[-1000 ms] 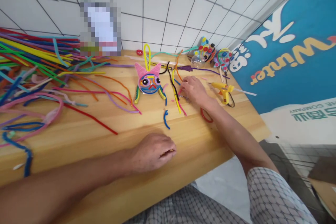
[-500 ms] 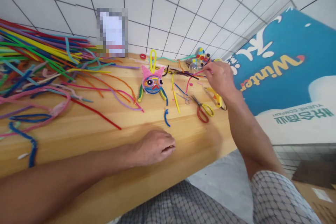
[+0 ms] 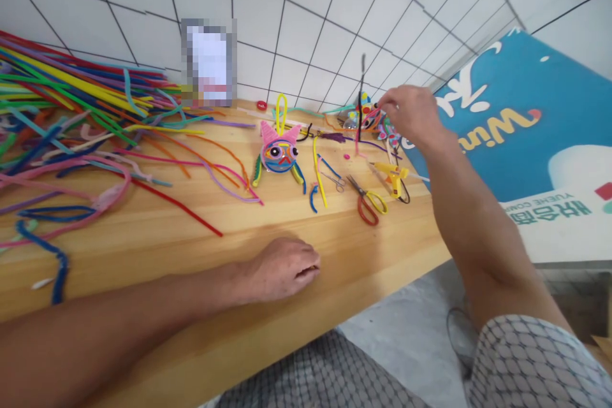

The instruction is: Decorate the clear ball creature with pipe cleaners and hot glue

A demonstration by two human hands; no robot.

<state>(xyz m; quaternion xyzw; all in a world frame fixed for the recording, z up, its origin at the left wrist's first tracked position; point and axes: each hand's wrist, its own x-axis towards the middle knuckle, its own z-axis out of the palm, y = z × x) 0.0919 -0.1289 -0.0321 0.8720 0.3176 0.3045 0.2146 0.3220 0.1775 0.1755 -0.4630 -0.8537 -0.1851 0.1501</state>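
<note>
My left hand (image 3: pixel 289 269) rests on the wooden table, its fingers curled closed; what is inside, if anything, is hidden. Farther back on the right, my right hand (image 3: pixel 408 113) is raised with thumb and fingers pinched on a pipe cleaner. A pink pipe cleaner (image 3: pixel 368 126) runs from near its fingertips. Just left of them, a black pipe cleaner (image 3: pixel 360 99) stands upright in the air; whether it touches the hand I cannot tell. Between the hands sits a cat-like figure (image 3: pixel 280 156) with pink ears, a round face and a yellow loop on top.
Scissors (image 3: pixel 367 199) with red and yellow handles lie beside a yellow glue gun (image 3: pixel 394 179). Small metal scissors (image 3: pixel 338 183) are near a yellow pipe cleaner (image 3: pixel 319 172). Many coloured pipe cleaners (image 3: pixel 71 86) cover the left. A blue printed board (image 3: pixel 516 121) stands at right.
My right hand has risen slightly and moved right. The black pipe cleaner now stands up off the table pile. The short blue piece lies closer to the yellow strip. My left hand stays put.
</note>
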